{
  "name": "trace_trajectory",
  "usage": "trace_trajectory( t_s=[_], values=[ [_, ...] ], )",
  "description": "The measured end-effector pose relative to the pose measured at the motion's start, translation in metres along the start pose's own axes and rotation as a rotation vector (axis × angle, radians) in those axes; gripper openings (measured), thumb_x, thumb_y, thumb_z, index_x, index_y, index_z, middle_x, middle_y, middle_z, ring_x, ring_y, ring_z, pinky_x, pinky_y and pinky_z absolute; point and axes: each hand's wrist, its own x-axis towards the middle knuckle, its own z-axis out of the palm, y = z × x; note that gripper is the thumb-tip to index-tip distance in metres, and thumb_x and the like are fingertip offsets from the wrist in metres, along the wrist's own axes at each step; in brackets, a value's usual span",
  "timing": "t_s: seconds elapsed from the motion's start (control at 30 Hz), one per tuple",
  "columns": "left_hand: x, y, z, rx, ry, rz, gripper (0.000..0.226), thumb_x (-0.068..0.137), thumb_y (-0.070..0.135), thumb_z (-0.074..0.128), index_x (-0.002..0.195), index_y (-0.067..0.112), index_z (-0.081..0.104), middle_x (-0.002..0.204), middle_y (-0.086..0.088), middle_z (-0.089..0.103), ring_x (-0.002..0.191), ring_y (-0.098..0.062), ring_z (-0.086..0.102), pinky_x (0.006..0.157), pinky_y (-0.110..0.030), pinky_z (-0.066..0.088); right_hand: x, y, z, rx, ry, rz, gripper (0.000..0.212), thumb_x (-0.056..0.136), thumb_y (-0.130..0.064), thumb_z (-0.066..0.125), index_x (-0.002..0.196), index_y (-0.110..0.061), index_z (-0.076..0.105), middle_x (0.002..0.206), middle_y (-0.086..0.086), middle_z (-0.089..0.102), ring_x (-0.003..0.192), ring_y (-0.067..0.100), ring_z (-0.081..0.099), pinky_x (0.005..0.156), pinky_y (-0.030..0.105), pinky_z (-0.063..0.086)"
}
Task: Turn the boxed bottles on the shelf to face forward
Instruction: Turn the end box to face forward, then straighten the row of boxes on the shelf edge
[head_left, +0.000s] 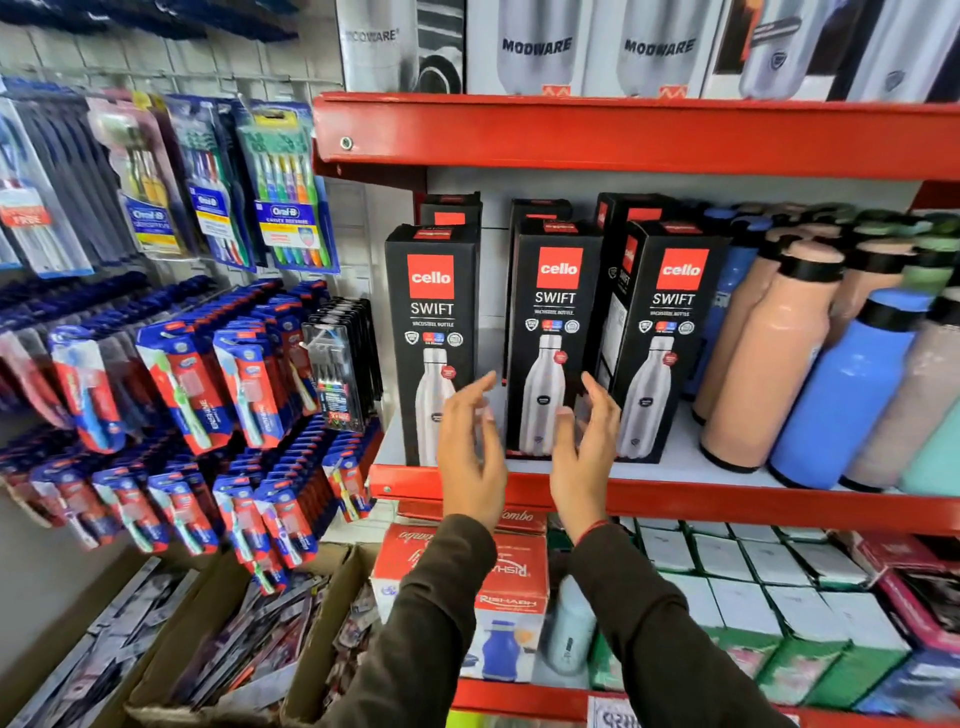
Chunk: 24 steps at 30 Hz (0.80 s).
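Three black Cello Swift bottle boxes stand at the front of the red shelf (727, 501). The left box (432, 312) and the middle box (554, 312) show their fronts. The right box (670, 322) is turned a little, so its left side panel shows too. More black boxes (451, 209) stand behind them. My left hand (470, 457) is open by the lower left edge of the middle box, overlapping the left box's base. My right hand (584, 457) is open at the middle box's lower right edge. Neither hand grips a box.
Peach and blue loose bottles (779, 374) lean on the shelf to the right of the boxes. Toothbrush packs (280, 187) hang on the wall at left. Modware boxes (535, 47) fill the shelf above, and small boxes (727, 597) fill the one below.
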Motion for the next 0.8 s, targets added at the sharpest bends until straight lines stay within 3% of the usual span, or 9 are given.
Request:
trace_trajectory(
  t_s=[0.07,0.17,0.37,0.63,0.8],
  values=[
    [0.0,-0.009,0.01,0.011,-0.109,-0.051,0.041,0.101,0.011,0.039,0.142,0.013,0.042,0.146,-0.002,0.047,0.138,-0.009,0.04,0.114,-0.022,0.031,0.001,0.008,0.003,-0.008,-0.069,0.053,0.047,0.103,-0.018,0.045,0.149,-0.015,0.036,0.151,0.002,0.037,0.135,-0.004,0.037,0.115,0.026,0.03],
    [0.005,-0.023,0.027,0.03,-0.138,-0.215,0.049,0.102,0.018,0.037,0.149,0.011,0.028,0.158,-0.005,0.031,0.147,-0.013,0.027,0.121,-0.027,0.02,0.007,0.016,0.006,-0.037,-0.163,0.15,0.049,0.104,-0.019,0.042,0.152,-0.012,0.031,0.158,0.007,0.034,0.146,0.016,0.032,0.12,0.031,0.026],
    [0.02,-0.038,0.045,0.03,-0.143,-0.594,0.045,0.102,0.021,0.038,0.145,0.008,0.038,0.149,-0.012,0.045,0.14,-0.024,0.041,0.107,-0.018,0.025,0.027,0.018,0.003,-0.068,-0.253,0.299,0.049,0.104,-0.018,0.042,0.15,-0.005,0.032,0.156,0.013,0.038,0.146,0.025,0.034,0.111,0.023,0.023],
    [0.018,-0.039,0.044,0.071,-0.128,-0.573,0.039,0.101,0.024,0.043,0.135,0.008,0.053,0.137,-0.012,0.059,0.128,-0.023,0.053,0.104,-0.022,0.035,0.028,0.022,-0.004,-0.084,-0.267,0.269,0.048,0.103,-0.021,0.047,0.148,-0.007,0.037,0.151,0.014,0.046,0.141,0.026,0.042,0.112,0.03,0.031],
    [0.011,-0.034,0.041,0.106,-0.113,-0.55,0.038,0.101,0.025,0.043,0.134,0.009,0.054,0.134,-0.011,0.061,0.125,-0.022,0.054,0.099,-0.019,0.034,0.02,0.016,-0.013,-0.024,-0.283,0.234,0.044,0.102,-0.019,0.049,0.144,-0.01,0.042,0.136,0.0,0.052,0.125,0.008,0.046,0.105,0.023,0.035]
  ],
)
